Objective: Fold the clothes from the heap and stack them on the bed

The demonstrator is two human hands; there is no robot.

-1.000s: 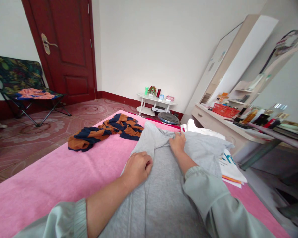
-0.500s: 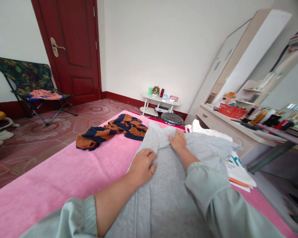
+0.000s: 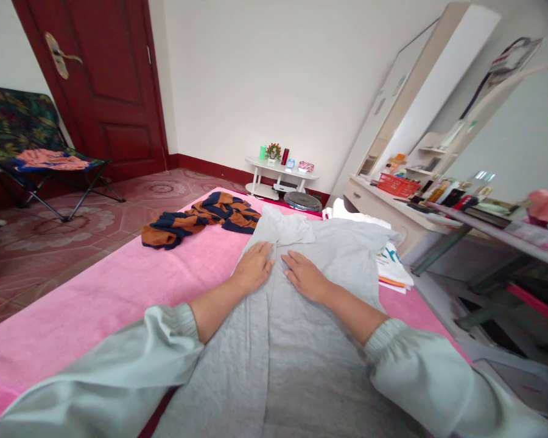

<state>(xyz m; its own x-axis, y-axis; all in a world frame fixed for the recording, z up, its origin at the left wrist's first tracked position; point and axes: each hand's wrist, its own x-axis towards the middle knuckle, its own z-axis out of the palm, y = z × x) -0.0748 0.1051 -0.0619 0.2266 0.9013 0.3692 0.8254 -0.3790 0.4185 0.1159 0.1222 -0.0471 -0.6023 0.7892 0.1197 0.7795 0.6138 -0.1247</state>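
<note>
A grey shirt (image 3: pixel 310 365) lies spread on the pink bed cover (image 3: pixel 178 286), its left side folded inward in a long strip. My left hand (image 3: pixel 254 267) rests flat on that folded strip near the top, fingers stretched out. On the shirt's middle, just right of the fold, lies my right hand (image 3: pixel 305 277), palm down with the fingers apart. Neither hand grips the cloth. Beyond the left hand is a crumpled orange and navy striped garment (image 3: pixel 201 216). White folded clothes (image 3: pixel 390 264) show partly from under the shirt's right side.
A white shelf stand (image 3: pixel 281 173) with small items stands by the far wall. To the right is a dressing table with a red basket (image 3: pixel 397 184) and bottles. A folding chair (image 3: pixel 41 152) holding clothes sits left, near the red door (image 3: pixel 95 85).
My right hand has come back from the shirt's collar area to its middle, beside my left hand. The view has turned a little to the right.
</note>
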